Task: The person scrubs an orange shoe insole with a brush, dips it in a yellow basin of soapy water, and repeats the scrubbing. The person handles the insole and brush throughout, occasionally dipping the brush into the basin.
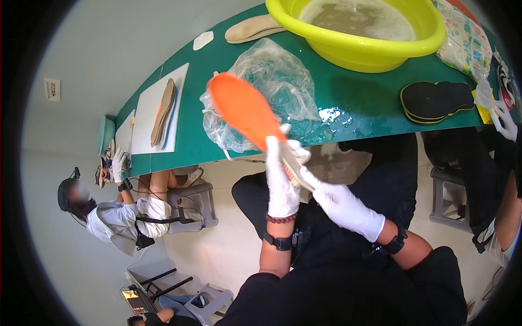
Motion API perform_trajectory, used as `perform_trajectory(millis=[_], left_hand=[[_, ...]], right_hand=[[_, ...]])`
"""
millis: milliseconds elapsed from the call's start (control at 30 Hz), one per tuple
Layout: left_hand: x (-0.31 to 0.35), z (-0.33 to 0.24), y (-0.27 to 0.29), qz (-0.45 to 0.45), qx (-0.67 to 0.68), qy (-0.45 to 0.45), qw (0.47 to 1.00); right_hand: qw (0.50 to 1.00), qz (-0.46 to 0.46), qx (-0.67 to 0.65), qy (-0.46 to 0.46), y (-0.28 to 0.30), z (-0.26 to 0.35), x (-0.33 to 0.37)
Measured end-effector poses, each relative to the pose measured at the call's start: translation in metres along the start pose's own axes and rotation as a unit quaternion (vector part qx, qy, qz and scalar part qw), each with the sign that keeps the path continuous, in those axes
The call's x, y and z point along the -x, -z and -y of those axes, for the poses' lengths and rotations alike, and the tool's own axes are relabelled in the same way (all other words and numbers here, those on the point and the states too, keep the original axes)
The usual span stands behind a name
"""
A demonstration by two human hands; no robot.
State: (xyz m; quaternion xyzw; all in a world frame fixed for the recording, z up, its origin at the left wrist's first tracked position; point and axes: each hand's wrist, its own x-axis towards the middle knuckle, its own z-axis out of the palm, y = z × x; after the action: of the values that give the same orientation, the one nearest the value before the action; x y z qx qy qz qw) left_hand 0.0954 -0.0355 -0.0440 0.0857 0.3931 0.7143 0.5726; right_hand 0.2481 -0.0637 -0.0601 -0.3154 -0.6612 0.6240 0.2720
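Note:
My left hand (281,182), in a white glove, holds an orange shoe insole (244,107) up by its lower end, in front of the green table's edge. My right hand (340,204), also gloved in white, grips a small brush (292,169) whose bristles rest against the insole's lower part. Both wrists wear black bands. Behind the insole a crumpled clear plastic bag (277,81) lies on the green table (359,98).
A yellow basin (375,46) of murky water stands at the table's far side. Black insoles (435,100) are stacked to the right, a tan insole (253,28) far back, another insole on a white board (163,108) at left. A seated person (117,212) and another gloved hand (503,117) work nearby.

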Motion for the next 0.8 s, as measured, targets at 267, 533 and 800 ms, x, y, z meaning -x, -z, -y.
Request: perform_trajectory(millis=[267, 533, 800], left_hand=[[0.003, 0.004, -0.014, 0.007, -0.026, 0.017, 0.999], [-0.023, 0.013, -0.017, -0.004, 0.009, 0.014, 1.000], [-0.031, -0.008, -0.007, 0.069, 0.010, -0.044, 0.997]], right_hand=[[0.999, -0.023, 0.025, -0.020, 0.009, 0.022, -0.019], [0.999, -0.042, 0.014, 0.013, 0.014, 0.005, -0.032], [0.995, 0.017, -0.062, -0.071, 0.033, 0.033, -0.015]])
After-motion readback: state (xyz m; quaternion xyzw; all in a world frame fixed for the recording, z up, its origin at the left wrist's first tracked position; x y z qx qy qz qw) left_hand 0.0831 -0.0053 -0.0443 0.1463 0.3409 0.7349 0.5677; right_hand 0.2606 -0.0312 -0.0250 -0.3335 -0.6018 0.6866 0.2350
